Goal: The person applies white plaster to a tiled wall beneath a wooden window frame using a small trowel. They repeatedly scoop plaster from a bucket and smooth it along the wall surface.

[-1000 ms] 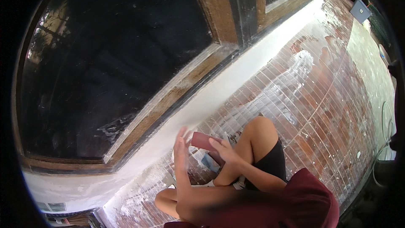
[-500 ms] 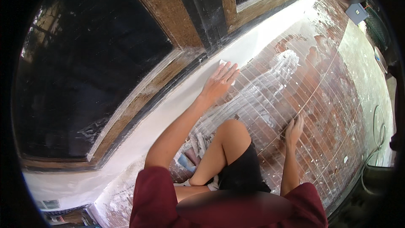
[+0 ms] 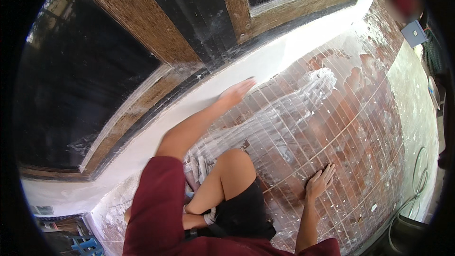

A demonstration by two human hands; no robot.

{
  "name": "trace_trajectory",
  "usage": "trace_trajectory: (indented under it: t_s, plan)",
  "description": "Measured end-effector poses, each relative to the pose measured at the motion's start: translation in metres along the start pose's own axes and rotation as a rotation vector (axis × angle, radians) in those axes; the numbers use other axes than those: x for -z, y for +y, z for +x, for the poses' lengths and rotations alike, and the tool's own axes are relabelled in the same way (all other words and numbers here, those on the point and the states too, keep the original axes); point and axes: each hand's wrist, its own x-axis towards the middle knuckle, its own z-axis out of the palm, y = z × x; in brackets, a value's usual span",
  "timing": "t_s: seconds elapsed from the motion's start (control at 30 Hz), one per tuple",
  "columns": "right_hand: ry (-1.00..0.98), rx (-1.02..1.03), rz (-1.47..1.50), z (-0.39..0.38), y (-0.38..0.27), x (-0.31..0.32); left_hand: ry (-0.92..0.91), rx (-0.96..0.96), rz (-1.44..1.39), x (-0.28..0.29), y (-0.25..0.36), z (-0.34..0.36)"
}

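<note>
Low wall (image 3: 284, 52): white, upright band, meets the floor along its lower edge, brighter toward the far end. Tiled floor (image 3: 303, 137): red-brown, pale grout lines, white residue smeared alongside the wall, flecks scattered. Left hand (image 3: 235, 94) at wall's lower edge; too blurred from here to tell if anything's under it.

Left hand (image 3: 235, 94) has moved to the wall (image 3: 284, 52), right hand (image 3: 320, 182) to the floor (image 3: 355, 161).
</note>
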Motion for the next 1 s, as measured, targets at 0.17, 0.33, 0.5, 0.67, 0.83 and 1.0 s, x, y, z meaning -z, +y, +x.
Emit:
trace_trajectory:
  t_s: [0.17,0.33,0.5,0.67,0.83,1.0]
  plan:
    - [0.005,0.002,0.013,0.001,0.004,0.001,0.015,0.067,-0.078,0.005,0.008,0.044]
    - [-0.001,-0.007,-0.024,0.001,0.001,0.0,0.008,-0.105,0.056,-0.038,0.054,-0.091]
    - [0.029,0.021,0.008,-0.005,0.012,-0.007,0.086,-0.063,-0.207,-0.057,0.094,-0.262]
    - [0.101,-0.004,0.177,0.004,-0.026,0.008,-0.027,0.203,-0.719,-0.001,0.092,-0.38]
    - [-0.268,0.31,0.911,-0.029,-0.206,0.037,0.16,0.871,-1.658,0.082,0.067,-0.394]
    - [-0.953,0.619,1.453,-0.099,-0.371,0.063,0.406,1.301,-2.267,0.106,0.068,-0.36]
